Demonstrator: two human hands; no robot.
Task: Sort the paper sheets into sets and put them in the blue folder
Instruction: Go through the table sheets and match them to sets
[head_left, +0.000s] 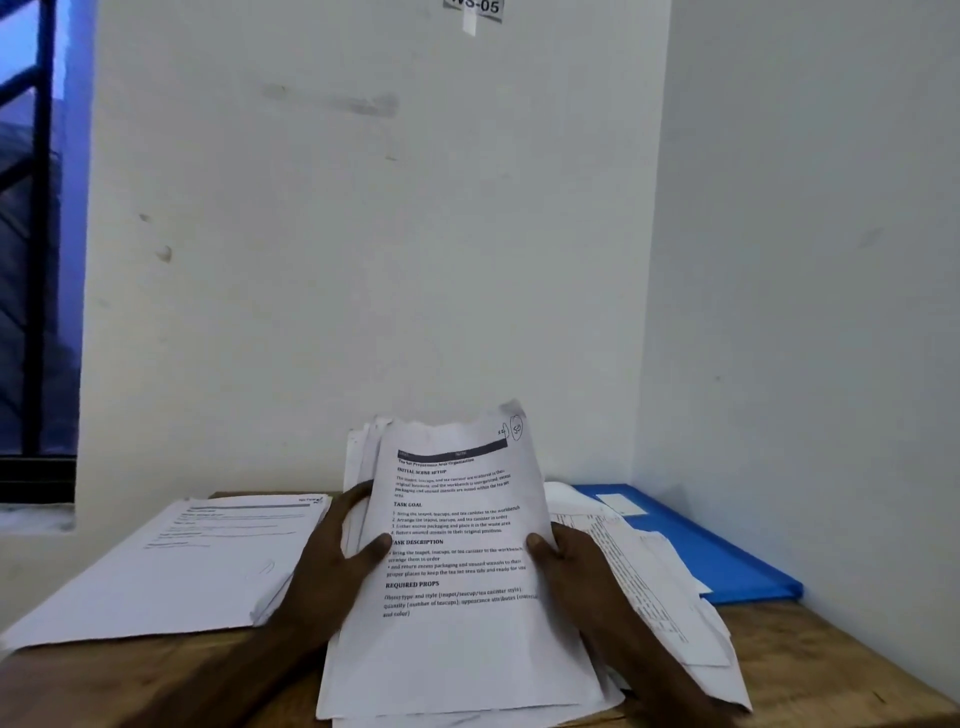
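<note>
A stack of printed paper sheets (457, 545) stands tilted upright in the middle of the wooden table (810, 654), its lower edge resting among other sheets. My left hand (337, 561) grips its left edge, thumb on the front page. My right hand (566, 561) grips the right edge, thumb on the front too. The blue folder (701, 545) lies flat at the back right corner, partly covered by loose sheets (660, 592). A second pile of sheets (171, 566) lies flat on the left.
White walls close the table in behind and to the right. A barred window (31, 260) is at the left. A label reading "05" (475, 8) hangs at the top of the wall.
</note>
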